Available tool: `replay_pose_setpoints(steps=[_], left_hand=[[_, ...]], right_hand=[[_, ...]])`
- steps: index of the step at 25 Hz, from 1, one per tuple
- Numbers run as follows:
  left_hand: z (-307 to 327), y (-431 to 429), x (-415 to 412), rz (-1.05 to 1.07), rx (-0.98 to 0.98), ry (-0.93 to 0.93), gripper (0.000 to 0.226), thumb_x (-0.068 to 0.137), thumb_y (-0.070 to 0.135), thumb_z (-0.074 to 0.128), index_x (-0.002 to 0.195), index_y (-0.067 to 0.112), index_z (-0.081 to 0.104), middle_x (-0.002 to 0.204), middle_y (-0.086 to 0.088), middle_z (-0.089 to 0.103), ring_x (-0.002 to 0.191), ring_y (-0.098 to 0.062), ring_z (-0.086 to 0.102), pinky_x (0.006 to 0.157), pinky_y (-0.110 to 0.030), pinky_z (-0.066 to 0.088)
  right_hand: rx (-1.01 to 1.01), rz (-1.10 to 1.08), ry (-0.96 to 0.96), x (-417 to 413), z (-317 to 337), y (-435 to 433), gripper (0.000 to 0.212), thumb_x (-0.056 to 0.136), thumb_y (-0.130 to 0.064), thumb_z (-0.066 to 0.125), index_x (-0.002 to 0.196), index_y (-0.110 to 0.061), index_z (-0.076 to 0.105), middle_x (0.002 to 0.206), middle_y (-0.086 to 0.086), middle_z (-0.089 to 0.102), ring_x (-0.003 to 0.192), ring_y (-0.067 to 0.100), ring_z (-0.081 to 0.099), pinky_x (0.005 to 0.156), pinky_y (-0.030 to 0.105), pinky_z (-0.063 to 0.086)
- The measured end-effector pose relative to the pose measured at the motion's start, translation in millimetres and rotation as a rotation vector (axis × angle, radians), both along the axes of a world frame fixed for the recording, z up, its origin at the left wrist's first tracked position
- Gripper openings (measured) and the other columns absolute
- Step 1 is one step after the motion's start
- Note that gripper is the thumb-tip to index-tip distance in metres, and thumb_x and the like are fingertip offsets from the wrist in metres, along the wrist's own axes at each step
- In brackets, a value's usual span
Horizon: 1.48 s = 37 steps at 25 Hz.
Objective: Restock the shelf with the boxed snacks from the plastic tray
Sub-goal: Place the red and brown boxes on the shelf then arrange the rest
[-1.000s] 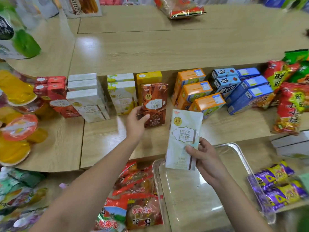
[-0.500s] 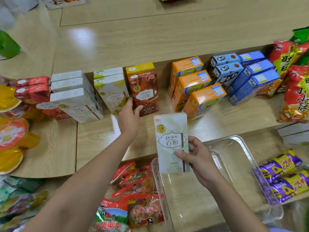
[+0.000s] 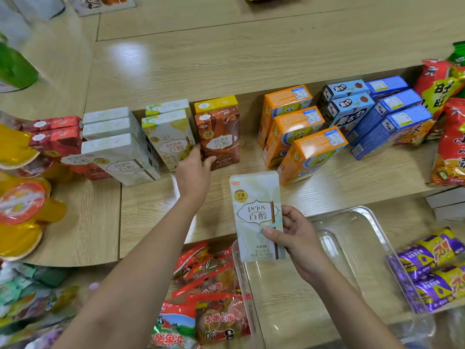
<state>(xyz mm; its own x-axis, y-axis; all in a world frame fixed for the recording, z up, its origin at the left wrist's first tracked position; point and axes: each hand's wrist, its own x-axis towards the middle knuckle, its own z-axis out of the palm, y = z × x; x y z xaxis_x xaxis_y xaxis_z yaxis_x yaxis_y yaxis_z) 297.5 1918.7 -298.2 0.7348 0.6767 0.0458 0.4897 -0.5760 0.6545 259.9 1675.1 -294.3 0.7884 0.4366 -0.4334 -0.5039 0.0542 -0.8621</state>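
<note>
My right hand (image 3: 293,238) grips a tall white Pejoy snack box (image 3: 256,217), held upright above the near-left corner of the clear plastic tray (image 3: 372,238). No boxes show in the tray. My left hand (image 3: 195,170) reaches onto the wooden shelf (image 3: 352,182), its thumb and fingers around the lower left edge of the brown Pejoy box (image 3: 220,142), between that box and the yellow-white Pejoy box (image 3: 169,139). A row of white Pejoy boxes (image 3: 118,152) lies further left on the shelf.
Orange boxes (image 3: 302,144) and blue boxes (image 3: 372,117) fill the shelf to the right, with red snack bags (image 3: 450,137) beyond. Jelly cups (image 3: 22,205) sit at left. Bagged snacks (image 3: 208,298) lie below left, purple packs (image 3: 432,270) below right.
The view has tilted down slightly. My left hand stays at the brown box's lower edge. My right hand has straightened the white box upright and brought it a little left.
</note>
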Motion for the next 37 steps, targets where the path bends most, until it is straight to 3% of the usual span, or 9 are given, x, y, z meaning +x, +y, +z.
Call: replay_pose_setpoints(steps=[6, 9, 13, 18, 22, 32, 37], left_hand=[[-1.8, 0.2, 6.5, -0.002, 0.048, 0.018, 0.039, 0.091, 0.034, 0.057, 0.122, 0.011, 0.055, 0.104, -0.012, 0.071, 0.091, -0.03, 0.067, 0.077, -0.04, 0.052], [-1.5, 0.2, 9.3, 0.008, 0.051, 0.027, 0.039, 0.092, 0.035, 0.056, 0.123, 0.013, 0.055, 0.105, -0.012, 0.07, 0.092, -0.03, 0.067, 0.077, -0.041, 0.053], [-1.8, -1.9, 12.9, 0.017, 0.078, 0.05, 0.041, 0.092, 0.036, 0.054, 0.126, 0.013, 0.053, 0.107, -0.012, 0.07, 0.093, -0.03, 0.066, 0.076, -0.04, 0.051], [-0.2, -3.8, 14.3, 0.027, 0.053, 0.047, 0.04, 0.092, 0.035, 0.054, 0.125, 0.012, 0.053, 0.106, -0.012, 0.07, 0.093, -0.03, 0.067, 0.077, -0.039, 0.051], [0.6, -1.7, 8.7, 0.013, 0.02, 0.012, 0.039, 0.091, 0.033, 0.057, 0.124, 0.012, 0.056, 0.103, -0.011, 0.071, 0.091, -0.028, 0.067, 0.08, -0.04, 0.053], [9.3, 2.7, -2.7, 0.003, -0.042, -0.04, 0.042, 0.089, 0.032, 0.06, 0.126, 0.011, 0.058, 0.109, -0.008, 0.071, 0.098, -0.023, 0.067, 0.085, -0.036, 0.053], [16.9, 4.2, -9.8, -0.013, -0.061, -0.112, 0.038, 0.088, 0.029, 0.062, 0.122, 0.011, 0.061, 0.106, -0.006, 0.073, 0.095, -0.019, 0.068, 0.087, -0.033, 0.053]], right_hand=[[0.0, 0.003, 0.004, -0.7, -0.3, 0.9, 0.06, 0.059, -0.015, 0.083, 0.111, -0.006, 0.054, 0.107, 0.01, 0.072, 0.101, 0.029, 0.068, 0.082, 0.039, 0.057], [0.013, 0.005, 0.003, -1.3, 0.2, 2.3, 0.08, 0.046, -0.032, 0.091, 0.111, -0.004, 0.053, 0.107, 0.01, 0.072, 0.1, 0.028, 0.069, 0.081, 0.038, 0.057], [0.0, 0.0, 0.008, -1.8, -0.1, 1.1, 0.061, 0.059, -0.014, 0.082, 0.112, -0.003, 0.053, 0.106, 0.01, 0.073, 0.1, 0.031, 0.068, 0.079, 0.038, 0.057], [0.002, 0.0, 0.017, -3.3, 1.2, 0.9, 0.079, 0.046, -0.03, 0.09, 0.111, -0.005, 0.053, 0.106, 0.01, 0.073, 0.099, 0.027, 0.069, 0.079, 0.037, 0.057], [0.011, -0.019, 0.013, -1.9, 0.4, 0.5, 0.051, 0.067, -0.003, 0.076, 0.112, -0.001, 0.052, 0.106, 0.012, 0.072, 0.1, 0.03, 0.068, 0.079, 0.036, 0.057], [0.001, -0.024, 0.003, -0.5, 2.0, 7.6, 0.059, 0.061, -0.01, 0.076, 0.113, 0.0, 0.052, 0.107, 0.014, 0.071, 0.1, 0.031, 0.068, 0.081, 0.039, 0.057], [-0.003, -0.047, -0.012, 7.7, 4.7, 14.7, 0.046, 0.07, 0.002, 0.072, 0.112, -0.001, 0.053, 0.109, 0.017, 0.069, 0.098, 0.029, 0.068, 0.077, 0.035, 0.057]])
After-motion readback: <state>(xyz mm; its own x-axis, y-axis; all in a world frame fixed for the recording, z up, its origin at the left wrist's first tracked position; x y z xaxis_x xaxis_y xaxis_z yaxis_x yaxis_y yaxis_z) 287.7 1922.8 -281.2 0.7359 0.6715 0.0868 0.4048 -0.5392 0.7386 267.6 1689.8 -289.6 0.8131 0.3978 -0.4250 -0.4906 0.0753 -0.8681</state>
